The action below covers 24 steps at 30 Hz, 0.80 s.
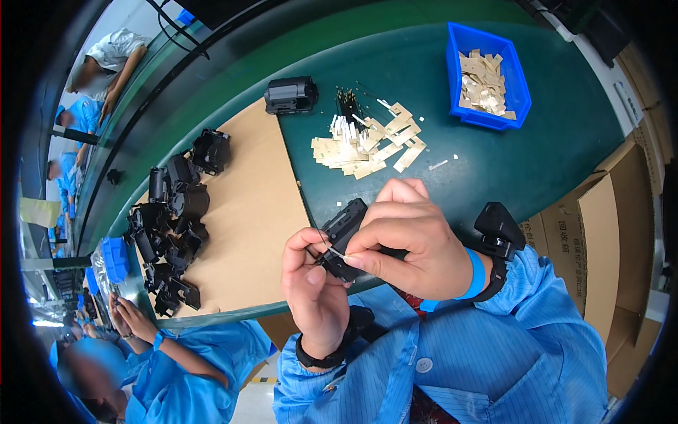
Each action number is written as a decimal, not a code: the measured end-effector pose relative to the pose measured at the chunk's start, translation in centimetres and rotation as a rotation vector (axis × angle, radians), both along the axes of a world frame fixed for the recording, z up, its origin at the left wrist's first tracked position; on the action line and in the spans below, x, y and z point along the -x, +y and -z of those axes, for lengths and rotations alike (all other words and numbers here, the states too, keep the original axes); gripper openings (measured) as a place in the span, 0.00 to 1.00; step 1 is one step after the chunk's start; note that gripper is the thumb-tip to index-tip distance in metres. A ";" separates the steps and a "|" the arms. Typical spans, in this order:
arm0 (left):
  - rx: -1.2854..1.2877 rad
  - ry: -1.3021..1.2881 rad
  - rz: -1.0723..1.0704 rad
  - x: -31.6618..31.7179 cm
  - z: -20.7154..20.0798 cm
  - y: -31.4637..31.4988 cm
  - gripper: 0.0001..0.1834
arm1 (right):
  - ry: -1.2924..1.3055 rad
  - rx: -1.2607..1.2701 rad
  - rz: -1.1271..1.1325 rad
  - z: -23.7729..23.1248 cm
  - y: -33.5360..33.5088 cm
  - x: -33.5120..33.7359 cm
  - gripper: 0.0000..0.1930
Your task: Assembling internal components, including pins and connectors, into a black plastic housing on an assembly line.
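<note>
A thin black wire with a pale, narrow strip point(337, 251) at its end runs between my hands. My right hand point(417, 240) pinches the strip between thumb and forefinger. My left hand point(313, 283) has its fingers curled round the wire end; its exact grip is partly hidden. Under and behind the fingers lies a black plastic housing point(344, 223) on the near table edge, partly covered by both hands. Beyond them is a loose pile of beige adhesive-backed strips point(367, 145) and black wires with white ends point(347, 106).
Several black housings point(169, 219) stand on a brown cardboard sheet point(247, 212) at left. Another black housing point(291, 95) sits farther back. A blue bin point(524, 106) holds beige pieces. Open cardboard boxes point(600, 240) are at right. A co-worker point(191, 374) sits at left.
</note>
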<state>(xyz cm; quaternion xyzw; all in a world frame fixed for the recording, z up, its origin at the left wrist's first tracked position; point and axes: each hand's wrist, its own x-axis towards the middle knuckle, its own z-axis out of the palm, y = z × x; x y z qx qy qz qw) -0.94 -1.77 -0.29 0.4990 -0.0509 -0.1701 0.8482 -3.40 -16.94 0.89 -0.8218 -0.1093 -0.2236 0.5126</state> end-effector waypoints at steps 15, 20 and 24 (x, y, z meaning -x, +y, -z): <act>0.026 -0.044 0.013 0.1 0.4 0.1 0.27 | 0.023 -0.067 -0.013 0.1 0.1 0.1 0.02; 0.046 -0.044 0.021 0.1 0.7 0.2 0.28 | 0.018 -0.070 -0.011 0.3 0.1 0.1 0.01; 0.046 -0.051 0.022 0.1 0.7 0.2 0.27 | 0.035 -0.109 -0.025 0.2 0.1 0.2 0.01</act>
